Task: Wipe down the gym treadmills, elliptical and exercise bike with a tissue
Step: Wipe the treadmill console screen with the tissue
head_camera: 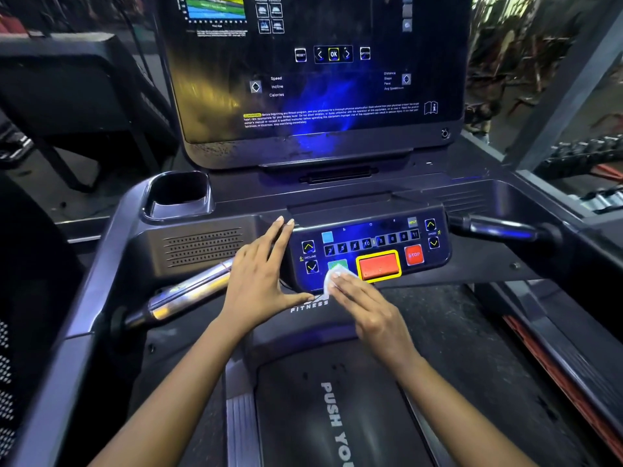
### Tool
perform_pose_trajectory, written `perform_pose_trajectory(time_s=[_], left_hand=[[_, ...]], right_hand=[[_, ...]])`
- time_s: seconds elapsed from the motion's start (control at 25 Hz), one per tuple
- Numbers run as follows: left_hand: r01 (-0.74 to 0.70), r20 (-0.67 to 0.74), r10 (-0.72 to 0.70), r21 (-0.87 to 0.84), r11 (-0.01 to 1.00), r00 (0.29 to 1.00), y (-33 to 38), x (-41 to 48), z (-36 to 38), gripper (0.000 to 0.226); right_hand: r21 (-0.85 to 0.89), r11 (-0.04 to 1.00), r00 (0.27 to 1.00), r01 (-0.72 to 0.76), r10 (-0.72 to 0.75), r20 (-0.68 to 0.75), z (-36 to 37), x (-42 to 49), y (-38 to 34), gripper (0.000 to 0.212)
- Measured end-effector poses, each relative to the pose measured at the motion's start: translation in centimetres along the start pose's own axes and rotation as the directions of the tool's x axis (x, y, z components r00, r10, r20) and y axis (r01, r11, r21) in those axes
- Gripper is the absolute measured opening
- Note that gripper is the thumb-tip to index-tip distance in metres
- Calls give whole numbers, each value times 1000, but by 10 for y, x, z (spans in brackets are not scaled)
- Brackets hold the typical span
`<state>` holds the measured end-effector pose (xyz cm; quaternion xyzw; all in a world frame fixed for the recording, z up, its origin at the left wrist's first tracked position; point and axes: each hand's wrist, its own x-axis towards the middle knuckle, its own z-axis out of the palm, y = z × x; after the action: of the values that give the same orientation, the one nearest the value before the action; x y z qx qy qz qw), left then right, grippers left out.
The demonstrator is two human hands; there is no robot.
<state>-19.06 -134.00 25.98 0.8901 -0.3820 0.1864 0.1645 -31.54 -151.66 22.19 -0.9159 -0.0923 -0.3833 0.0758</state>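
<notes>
A grey pillar [566,79] runs slantwise across the upper right. Left of the pillar, blurred gym frames [499,62] stand in warm light, too smeared to name. Right of the pillar's foot, a rack [569,161] carries a row of dark dumbbells [593,146]. Below these, further from the pillar, lie paler, silvery dumbbells [603,197], with a red bar [612,171] between the two rows.

White crumpled tissue [332,279] pressed flat on treadmill control panel [371,246], lower-left edge, just left of the big red button [378,266].
</notes>
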Motion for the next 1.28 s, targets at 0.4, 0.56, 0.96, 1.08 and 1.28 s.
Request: perform_pose_trajectory(time_s=[0.4,0.56,0.96,1.08,1.28], left_hand=[[9,35,-9,-7,1000,999,-1,-1,0,114],[-26,-2,26,-27,999,1000,10,4,-5,110],[-201,61,195,130,971,979,32,39,16,111],[-194,17,193,108,975,981,32,39,16,107],[-195,11,195,95,976,981,32,38,18,109]], right_hand=[[-18,995,995,-98,99,27,10,-2,7,68],[13,990,990,-141,141,-14,-2,2,4,52],[-89,983,984,-159,165,68,-9,6,6,59],[-72,987,985,-143,149,88,-16,-5,-1,57],[-54,925,924,-377,371,-98,-24,15,33,46]])
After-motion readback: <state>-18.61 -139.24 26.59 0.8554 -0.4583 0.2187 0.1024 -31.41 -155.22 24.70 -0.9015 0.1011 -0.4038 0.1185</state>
